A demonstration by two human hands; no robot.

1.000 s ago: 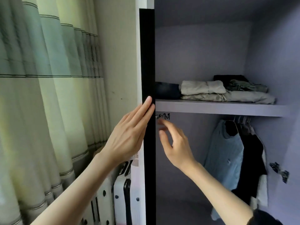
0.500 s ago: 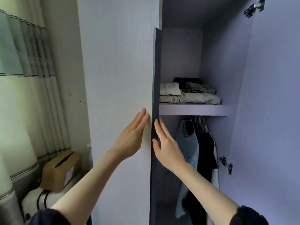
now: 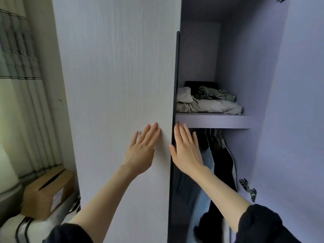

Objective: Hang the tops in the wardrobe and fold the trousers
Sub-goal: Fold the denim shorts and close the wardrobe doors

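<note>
The wardrobe's pale left door [image 3: 119, 85] fills the middle of the view and covers much of the opening. My left hand [image 3: 142, 149] lies flat on its front with straight fingers. My right hand [image 3: 186, 149] is flat too, beside the door's dark edge [image 3: 176, 85], thumb near the edge. Folded trousers [image 3: 210, 102], beige, green and dark, lie on the inner shelf [image 3: 213, 121]. Below the shelf hang tops [image 3: 217, 155], light blue and black, on hangers.
The right door [image 3: 298, 120] stands open, its inside face lilac, with a metal hinge [image 3: 248, 188] low down. At the left are a striped curtain [image 3: 19, 85], a cardboard box [image 3: 47, 192] and a white suitcase [image 3: 22, 228] under it.
The left door has swung further across the opening, hiding more of the shelf and hanging tops. Both hands stayed flat at its edge and the view shifted right.
</note>
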